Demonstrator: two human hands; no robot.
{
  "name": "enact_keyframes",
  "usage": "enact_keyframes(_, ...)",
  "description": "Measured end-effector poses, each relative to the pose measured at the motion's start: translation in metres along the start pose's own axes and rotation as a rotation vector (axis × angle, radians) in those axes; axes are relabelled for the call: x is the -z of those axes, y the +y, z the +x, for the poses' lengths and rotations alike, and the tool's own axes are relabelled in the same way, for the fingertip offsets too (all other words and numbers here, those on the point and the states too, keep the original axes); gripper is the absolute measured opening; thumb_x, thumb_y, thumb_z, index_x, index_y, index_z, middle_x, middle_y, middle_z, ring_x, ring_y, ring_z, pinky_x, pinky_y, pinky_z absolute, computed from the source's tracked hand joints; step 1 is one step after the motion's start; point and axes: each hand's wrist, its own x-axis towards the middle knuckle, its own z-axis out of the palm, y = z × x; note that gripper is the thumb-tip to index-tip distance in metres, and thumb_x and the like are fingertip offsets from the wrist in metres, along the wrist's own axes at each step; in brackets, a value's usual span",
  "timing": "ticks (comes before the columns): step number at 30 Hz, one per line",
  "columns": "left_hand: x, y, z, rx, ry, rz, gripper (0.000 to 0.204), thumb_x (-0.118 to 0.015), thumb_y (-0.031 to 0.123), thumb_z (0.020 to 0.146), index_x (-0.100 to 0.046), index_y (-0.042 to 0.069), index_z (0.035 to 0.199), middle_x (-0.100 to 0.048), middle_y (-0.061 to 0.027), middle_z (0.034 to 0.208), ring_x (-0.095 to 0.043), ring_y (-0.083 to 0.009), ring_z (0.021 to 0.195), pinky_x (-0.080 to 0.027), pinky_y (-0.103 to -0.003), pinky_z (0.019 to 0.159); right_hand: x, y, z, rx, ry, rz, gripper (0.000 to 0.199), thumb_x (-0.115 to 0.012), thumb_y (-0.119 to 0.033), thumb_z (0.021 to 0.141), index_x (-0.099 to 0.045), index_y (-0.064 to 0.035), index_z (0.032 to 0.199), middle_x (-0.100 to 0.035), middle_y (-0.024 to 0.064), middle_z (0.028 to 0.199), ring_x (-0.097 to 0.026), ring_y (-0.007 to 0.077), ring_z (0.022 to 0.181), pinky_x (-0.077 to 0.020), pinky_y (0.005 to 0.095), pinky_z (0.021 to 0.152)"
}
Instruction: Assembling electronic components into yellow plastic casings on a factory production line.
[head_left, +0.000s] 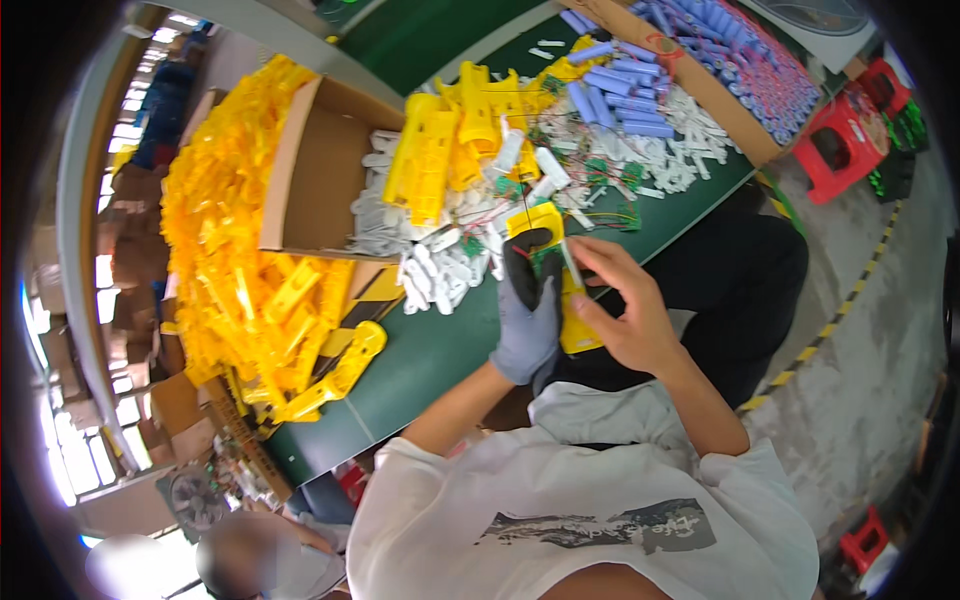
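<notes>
My left hand [527, 318], in a grey and black glove, grips a long yellow plastic housing [579, 332] over the table's near edge. Red wire and a bit of green circuit board [546, 262] show inside the housing, by the gloved thumb. From the right, my bare right hand [632, 312] closes its fingers at the housing's side, on a narrow white plastic strip [572, 264]. How far that strip sits inside is hidden. Just beyond my hands lie green circuit boards [598, 172] with thin wires, and loose white plastic parts [440, 272].
Yellow housings [430, 150] stand on the green table [420, 365] near an open cardboard box [330, 165]. More yellow parts [225, 240] heap at left. Purple cylindrical battery cells [625, 100] lie at the back, others fill a carton [705, 85]. Red stools [845, 140] stand right; another person [270, 555] sits lower left.
</notes>
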Motion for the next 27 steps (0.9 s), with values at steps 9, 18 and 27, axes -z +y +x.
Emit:
enact_keyframes(9, -0.04, -0.003, 0.008, 0.023, 0.097, 0.14, 0.023, -0.052, -0.001, 0.087, -0.047, 0.0, 0.11, -0.055, -0.0099, 0.098, -0.054, -0.016, 0.089, -0.045, -0.029, 0.078, 0.01, 0.023, -0.001, -0.083, 0.215, 0.213, 0.031, -0.057, -0.002, 0.087, -0.059, -0.0002, 0.119, -0.058, 0.011, 0.116, -0.061, 0.0132, 0.088, -0.0519, 0.0211, 0.063)
enact_keyframes(18, -0.048, -0.025, 0.01, -0.088, 0.149, 0.091, 0.022, -0.051, -0.004, 0.087, -0.05, 0.0, 0.109, -0.054, -0.0064, 0.103, -0.052, -0.014, 0.095, -0.042, -0.027, 0.089, 0.031, 0.033, 0.006, -0.037, 0.128, 0.312, 0.032, -0.058, -0.003, 0.086, -0.059, -0.0006, 0.118, -0.054, 0.0111, 0.12, -0.061, 0.0156, 0.095, -0.0528, 0.0238, 0.069)
enact_keyframes(27, -0.023, 0.005, 0.011, -0.021, 0.47, 0.033, 0.028, -0.051, 0.003, 0.093, -0.049, -0.001, 0.121, -0.058, -0.0077, 0.11, -0.056, -0.0118, 0.095, -0.047, -0.027, 0.083, 0.02, 0.023, -0.002, 0.064, 0.007, -0.099, 0.054, -0.072, -0.011, 0.072, -0.055, -0.0048, 0.123, -0.056, 0.013, 0.117, -0.062, 0.0285, 0.092, -0.0514, 0.0359, 0.08)
